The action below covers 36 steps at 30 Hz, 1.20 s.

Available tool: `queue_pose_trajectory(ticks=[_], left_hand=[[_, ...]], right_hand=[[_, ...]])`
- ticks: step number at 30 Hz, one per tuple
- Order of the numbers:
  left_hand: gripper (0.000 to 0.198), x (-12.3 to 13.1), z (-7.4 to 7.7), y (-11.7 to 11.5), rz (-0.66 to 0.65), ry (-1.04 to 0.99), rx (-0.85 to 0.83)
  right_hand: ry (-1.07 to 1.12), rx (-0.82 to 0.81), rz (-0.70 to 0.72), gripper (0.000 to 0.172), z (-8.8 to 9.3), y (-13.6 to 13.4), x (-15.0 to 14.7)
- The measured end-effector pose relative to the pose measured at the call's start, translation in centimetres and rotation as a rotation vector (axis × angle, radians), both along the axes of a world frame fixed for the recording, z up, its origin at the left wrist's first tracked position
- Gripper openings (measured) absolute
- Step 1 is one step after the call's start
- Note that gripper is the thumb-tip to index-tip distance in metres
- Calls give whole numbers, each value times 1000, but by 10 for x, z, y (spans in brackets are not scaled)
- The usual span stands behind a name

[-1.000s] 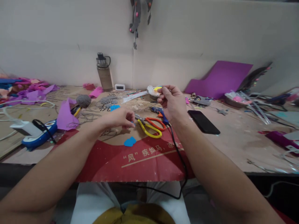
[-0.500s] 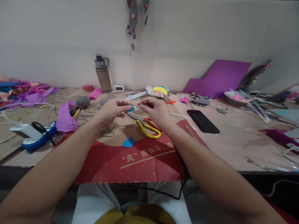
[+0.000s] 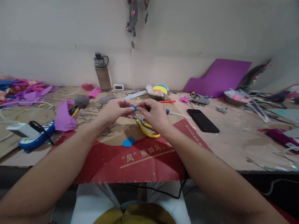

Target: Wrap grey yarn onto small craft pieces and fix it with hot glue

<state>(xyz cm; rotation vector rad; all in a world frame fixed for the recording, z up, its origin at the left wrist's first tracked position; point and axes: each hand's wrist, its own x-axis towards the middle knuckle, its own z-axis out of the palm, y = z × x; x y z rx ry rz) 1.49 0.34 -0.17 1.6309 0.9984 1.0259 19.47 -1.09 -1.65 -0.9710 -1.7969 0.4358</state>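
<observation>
Between the fingertips of my left hand (image 3: 119, 109) is a small blue piece (image 3: 134, 107), perhaps felt or foam; its outline is mostly covered. My right hand (image 3: 151, 112) meets it from the other side, thumb and forefinger closed on the same piece. Scissors with yellow handles (image 3: 149, 134) lie beneath my hands, their blades partly hidden. Closer to me, a second blue piece (image 3: 128, 142) rests where the brown part of the cardboard sheet borders its red part (image 3: 105, 165). Loose grey yarn (image 3: 106, 132) lies below my left wrist.
A grey yarn ball (image 3: 81, 101), purple scraps (image 3: 64, 116) and a blue power strip (image 3: 37, 137) lie left. A bottle (image 3: 102, 74) stands by the wall. Behind my hands is a bowl (image 3: 157, 94); to the right are a black phone (image 3: 202, 120) and a purple sheet (image 3: 217, 77).
My hands have come together, the right moving left until its fingertips reach the blue piece in the left. The blue piece has shifted slightly right; the scissors are more covered.
</observation>
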Motion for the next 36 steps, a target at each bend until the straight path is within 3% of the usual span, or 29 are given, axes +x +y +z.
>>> queue_pose_trajectory(ticks=[9,23,29,36], left_hand=[[25,3,1,-3,3,-27,-23],[7,8,1,-8,98,136,61],[13,8,2,-6,131,15,54],[17,4,-3,1,134,-36,66]], right_hand=[[-19,-3,-22,5,0,-2,-1],[-99,32,-58,9,-3,-2,-6],[-17,-4,6,10,-9,2,-5],[-119,-39,24,12,-9,-3,-8]])
